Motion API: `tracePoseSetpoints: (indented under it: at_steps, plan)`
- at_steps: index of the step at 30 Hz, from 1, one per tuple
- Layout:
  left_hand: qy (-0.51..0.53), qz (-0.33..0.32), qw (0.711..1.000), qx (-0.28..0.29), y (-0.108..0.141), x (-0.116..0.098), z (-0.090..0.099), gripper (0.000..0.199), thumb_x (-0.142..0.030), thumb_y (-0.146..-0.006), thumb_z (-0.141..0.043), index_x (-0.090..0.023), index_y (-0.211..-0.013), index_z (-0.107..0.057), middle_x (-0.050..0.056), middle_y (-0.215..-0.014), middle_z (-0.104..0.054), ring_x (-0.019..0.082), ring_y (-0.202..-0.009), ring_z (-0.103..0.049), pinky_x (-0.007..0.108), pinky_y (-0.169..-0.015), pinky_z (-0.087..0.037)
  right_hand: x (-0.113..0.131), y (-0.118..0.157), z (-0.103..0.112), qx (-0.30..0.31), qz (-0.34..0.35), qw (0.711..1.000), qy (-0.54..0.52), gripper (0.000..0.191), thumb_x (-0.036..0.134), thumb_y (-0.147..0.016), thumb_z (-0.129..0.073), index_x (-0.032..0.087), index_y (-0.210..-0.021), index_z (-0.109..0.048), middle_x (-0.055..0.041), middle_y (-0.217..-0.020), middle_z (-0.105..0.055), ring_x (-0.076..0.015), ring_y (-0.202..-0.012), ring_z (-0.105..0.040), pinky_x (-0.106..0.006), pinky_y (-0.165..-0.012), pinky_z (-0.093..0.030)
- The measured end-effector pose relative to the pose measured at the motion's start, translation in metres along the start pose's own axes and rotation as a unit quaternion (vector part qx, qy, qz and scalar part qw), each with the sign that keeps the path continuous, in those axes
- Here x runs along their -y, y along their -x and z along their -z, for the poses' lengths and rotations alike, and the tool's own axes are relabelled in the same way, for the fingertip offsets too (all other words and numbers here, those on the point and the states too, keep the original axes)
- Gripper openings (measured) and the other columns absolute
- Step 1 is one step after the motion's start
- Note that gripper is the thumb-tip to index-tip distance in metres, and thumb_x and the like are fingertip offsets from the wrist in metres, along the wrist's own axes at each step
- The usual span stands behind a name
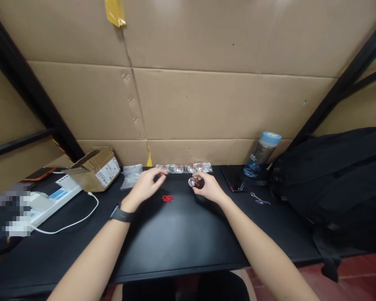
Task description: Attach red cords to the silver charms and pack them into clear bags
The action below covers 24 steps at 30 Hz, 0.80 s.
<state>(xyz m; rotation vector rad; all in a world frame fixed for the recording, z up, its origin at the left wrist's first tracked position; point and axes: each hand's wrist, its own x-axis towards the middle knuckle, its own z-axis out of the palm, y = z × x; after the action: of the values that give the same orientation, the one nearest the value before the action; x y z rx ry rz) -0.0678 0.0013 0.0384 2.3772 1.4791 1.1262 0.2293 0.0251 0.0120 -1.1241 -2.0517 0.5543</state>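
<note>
On my feed, the label [107, 172] on the cardboard box [90, 167] and the white lettering on the bottle [259, 156] are too small for me to read; the black desk [175, 238] backs onto a cardboard wall [200, 100], above a red floor [360, 271]. My right hand [196, 183] pinches a round silver disc [191, 182] over the desk's middle, its red loop pointing rightward toward the palm, with no clear long axis. My left hand [163, 175] is empty, fingers and thumb parted, near the red cords [167, 199].
</note>
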Motion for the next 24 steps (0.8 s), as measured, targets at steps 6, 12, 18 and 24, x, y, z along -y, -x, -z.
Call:
tracePoseSetpoints:
  at_steps: [6, 12, 18, 24]
  plan:
    - [0.155, -0.014, 0.986, 0.062, 0.009, -0.059, -0.039, 0.025, -0.042, -0.094, -0.06, -0.022, -0.105, -0.071, 0.006, -0.101, -0.076, 0.021, -0.09, -0.07, 0.031, -0.086, -0.054, 0.032, 0.009, -0.014, -0.005, 0.033, 0.972, -0.234, 0.043, 0.023, -0.072, -0.073, 0.023, -0.114, -0.064, -0.0062, -0.111, -0.071, -0.022, -0.098, -0.07, -0.032, -0.082, -0.055]
    - [0.183, -0.014, 0.982, 0.045, 0.013, -0.064, -0.042, 0.018, -0.037, -0.095, -0.06, -0.021, -0.101, -0.067, 0.004, -0.096, -0.073, 0.018, -0.085, -0.067, 0.029, -0.083, -0.053, 0.036, 0.011, -0.014, 0.018, 0.003, 0.945, -0.325, 0.045, 0.021, -0.069, -0.079, 0.023, -0.111, -0.063, -0.0063, -0.113, -0.068, -0.0197, -0.094, -0.071, -0.034, -0.085, -0.057]
    - [0.088, -0.042, 0.995, 0.028, 0.014, -0.063, -0.044, 0.009, -0.027, -0.095, -0.058, -0.022, -0.097, -0.065, 0.004, -0.096, -0.07, 0.019, -0.087, -0.065, 0.031, -0.083, -0.05, 0.035, 0.013, -0.016, 0.037, 0.0, 0.943, -0.33, 0.044, 0.022, -0.069, -0.078, 0.023, -0.111, -0.062, -0.0054, -0.109, -0.068, -0.0186, -0.09, -0.07, -0.033, -0.082, -0.057]
    - [-0.028, -0.074, 0.992, 0.1, 0.015, -0.061, -0.046, 0.008, -0.024, -0.097, -0.053, -0.021, -0.099, -0.061, 0.005, -0.097, -0.069, 0.021, -0.089, -0.064, 0.035, -0.081, -0.044, 0.046, 0.013, -0.007, 0.01, 0.099, 0.989, -0.111, 0.046, 0.015, -0.068, -0.071, 0.024, -0.113, -0.064, -0.0046, -0.101, -0.066, -0.0199, -0.087, -0.064, -0.031, -0.078, -0.053]
